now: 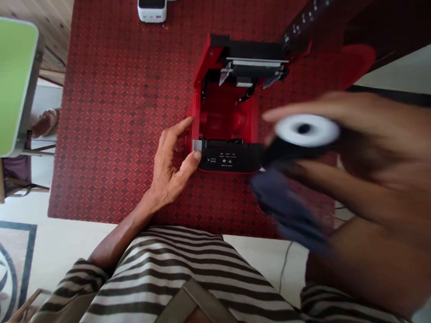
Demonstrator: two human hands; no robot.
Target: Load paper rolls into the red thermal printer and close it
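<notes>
the open red receipt printer (227, 112) sits on a red patterned mat (119, 138). at its near edge the left hand (167, 172) touches the printer, fingers (177, 130) spread apart around a grey latch (197, 148). right of the printer, the right hand (350, 168) has its fingers clamped on a white paper roll (306, 130), blurred, above a dark blue cloth (284, 208). beyond the printer stands a small white device (152, 5); further left of it, a green board (6, 81).

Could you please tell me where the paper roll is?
In the head view, the paper roll is held in the right hand, just right of the open red receipt printer.
</notes>
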